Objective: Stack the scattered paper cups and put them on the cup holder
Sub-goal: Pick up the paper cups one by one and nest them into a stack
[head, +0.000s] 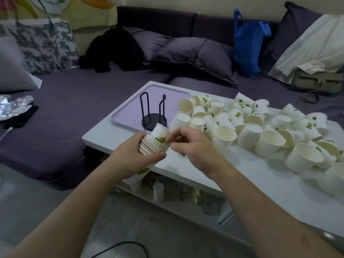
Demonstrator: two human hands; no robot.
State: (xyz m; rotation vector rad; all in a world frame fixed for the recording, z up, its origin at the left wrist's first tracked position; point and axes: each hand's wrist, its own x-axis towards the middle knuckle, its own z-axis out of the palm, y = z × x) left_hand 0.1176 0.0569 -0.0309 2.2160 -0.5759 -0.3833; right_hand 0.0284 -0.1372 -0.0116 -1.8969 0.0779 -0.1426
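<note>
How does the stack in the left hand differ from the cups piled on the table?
The stack is nested, rims bunched together, held by the left hand off the table's edge; the loose cups lie separately, tipped at mixed angles, on the white table. Both are white paper with green leaf prints.

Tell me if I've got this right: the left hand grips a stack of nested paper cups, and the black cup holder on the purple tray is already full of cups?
Not quite. The head view shows the black cup holder on the purple tray standing empty, with no cups in it. The rest holds: the left hand grips a stack of nested paper cups.
</note>
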